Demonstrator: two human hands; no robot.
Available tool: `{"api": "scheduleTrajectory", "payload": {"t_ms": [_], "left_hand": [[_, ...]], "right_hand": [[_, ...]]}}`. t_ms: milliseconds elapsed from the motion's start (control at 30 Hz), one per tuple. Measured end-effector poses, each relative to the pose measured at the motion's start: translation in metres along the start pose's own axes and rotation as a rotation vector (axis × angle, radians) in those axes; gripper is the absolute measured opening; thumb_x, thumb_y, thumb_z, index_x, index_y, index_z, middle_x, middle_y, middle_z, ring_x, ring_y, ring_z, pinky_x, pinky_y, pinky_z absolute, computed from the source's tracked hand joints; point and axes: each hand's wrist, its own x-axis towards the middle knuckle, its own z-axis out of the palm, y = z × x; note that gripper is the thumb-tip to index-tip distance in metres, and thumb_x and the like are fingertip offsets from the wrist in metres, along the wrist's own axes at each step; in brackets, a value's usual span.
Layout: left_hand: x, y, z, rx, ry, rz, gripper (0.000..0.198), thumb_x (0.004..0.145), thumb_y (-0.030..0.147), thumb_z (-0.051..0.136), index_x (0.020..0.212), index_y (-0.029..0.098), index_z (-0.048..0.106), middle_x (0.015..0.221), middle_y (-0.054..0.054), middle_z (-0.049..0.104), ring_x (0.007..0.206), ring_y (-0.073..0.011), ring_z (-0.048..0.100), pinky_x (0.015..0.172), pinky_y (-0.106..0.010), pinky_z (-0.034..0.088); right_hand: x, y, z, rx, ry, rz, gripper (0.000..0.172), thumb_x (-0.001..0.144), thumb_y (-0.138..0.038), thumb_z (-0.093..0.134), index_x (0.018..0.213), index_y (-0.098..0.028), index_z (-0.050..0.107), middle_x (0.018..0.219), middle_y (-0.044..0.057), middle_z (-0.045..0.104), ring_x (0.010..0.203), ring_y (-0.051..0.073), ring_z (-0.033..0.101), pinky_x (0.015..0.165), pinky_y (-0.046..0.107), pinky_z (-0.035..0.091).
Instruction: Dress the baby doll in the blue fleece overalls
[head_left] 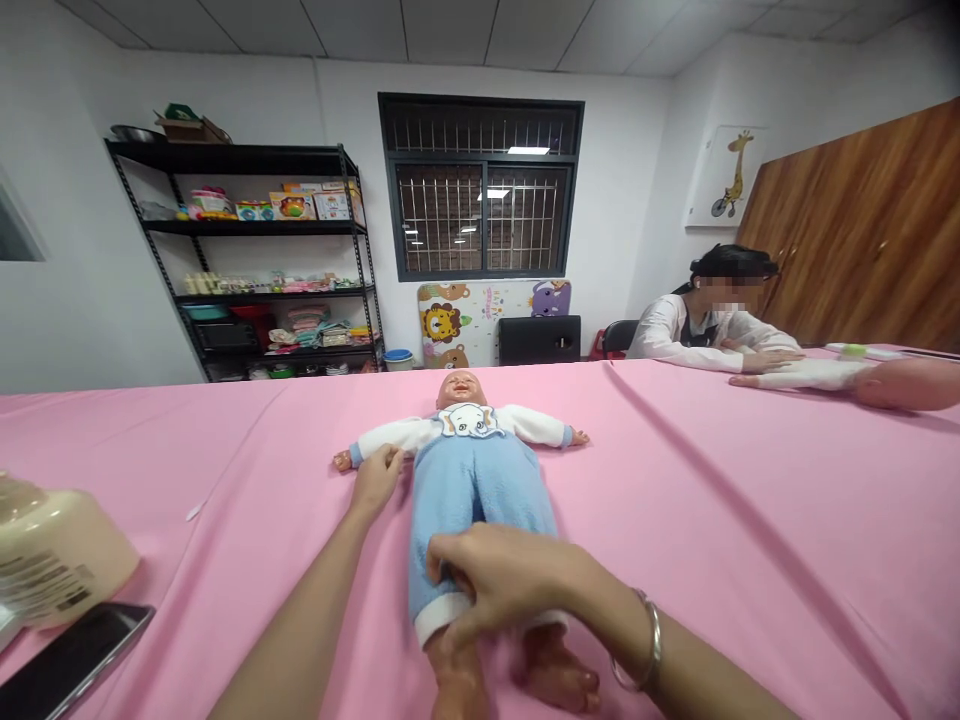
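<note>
Two bare hands work over a baby doll [474,465] lying on its back, arms spread, on a pink-covered tabletop [675,590]. The left hand [379,478] is beside the doll's white sleeve [401,437], its fingertips drawn together at the sleeve's lower side; whether cloth is pinched there, I cannot tell. The right hand [502,575] curls over a blue trouser leg [435,510], with the thumb set apart from the fingers near the white cuff [441,615]; how firmly it grips, I cannot tell.

The doll's head [460,390] lies close to the tabletop's far edge, and its feet point toward the near edge. The fleecy-looking clothing is likely soft and easy to gather; the glossy head and feet look like firm, smooth plastic or vinyl, probably a little slippery. Its weight cannot be judged by eye. The cuff and sleeve seem good places for a light pinch; the trunk and back of the head would give steadier support for lifting.

The right fingertips are partly hidden, and the doll's back is out of sight. One foot [459,690] is cut off below, like the tabletop's near edge. Toward the tabletop's left side, a cream bottle [67,545] and a dark phone [71,660] are also cropped; the bottle's label is unreadable.
</note>
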Motion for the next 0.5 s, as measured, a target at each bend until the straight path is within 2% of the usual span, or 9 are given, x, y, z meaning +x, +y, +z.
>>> {"api": "scheduleTrajectory", "payload": {"t_ms": [100,200,333,500], "left_hand": [[-0.001,0.002,0.001,0.015,-0.022,-0.015,0.028,0.080,0.042,0.043,0.077,0.017,0.056,0.075,-0.005,0.064,0.069,-0.0213,0.059,0.061,-0.029,0.041],[-0.002,0.001,0.002,0.064,-0.039,-0.006,0.026,0.080,0.040,0.043,0.077,0.018,0.056,0.074,-0.004,0.064,0.068,-0.0207,0.058,0.060,-0.028,0.040],[-0.003,-0.002,0.003,0.077,-0.045,0.052,0.027,0.083,0.039,0.040,0.074,0.019,0.056,0.071,-0.003,0.063,0.066,-0.0198,0.057,0.060,-0.027,0.038],[-0.004,0.000,0.003,0.078,-0.042,0.100,0.032,0.085,0.039,0.038,0.071,0.018,0.057,0.069,-0.003,0.062,0.064,-0.0195,0.055,0.059,-0.027,0.036]], "right_hand": [[0.001,-0.016,0.026,-0.386,0.099,0.021,0.018,0.077,-0.035,0.060,0.078,-0.019,0.052,0.067,0.000,0.056,0.053,0.016,0.047,0.048,0.026,0.028],[0.006,-0.019,0.048,-0.610,0.130,-0.085,0.016,0.078,-0.022,0.057,0.066,-0.019,0.047,0.065,0.001,0.055,0.048,0.016,0.046,0.049,0.030,0.031],[0.010,-0.020,0.059,-0.687,0.220,-0.129,0.017,0.071,-0.019,0.062,0.072,-0.018,0.044,0.061,0.002,0.052,0.046,0.016,0.045,0.044,0.031,0.031],[0.010,-0.023,0.059,-0.678,0.293,-0.142,0.023,0.073,-0.020,0.064,0.072,-0.019,0.041,0.061,0.000,0.052,0.047,0.015,0.047,0.038,0.029,0.024]]}}
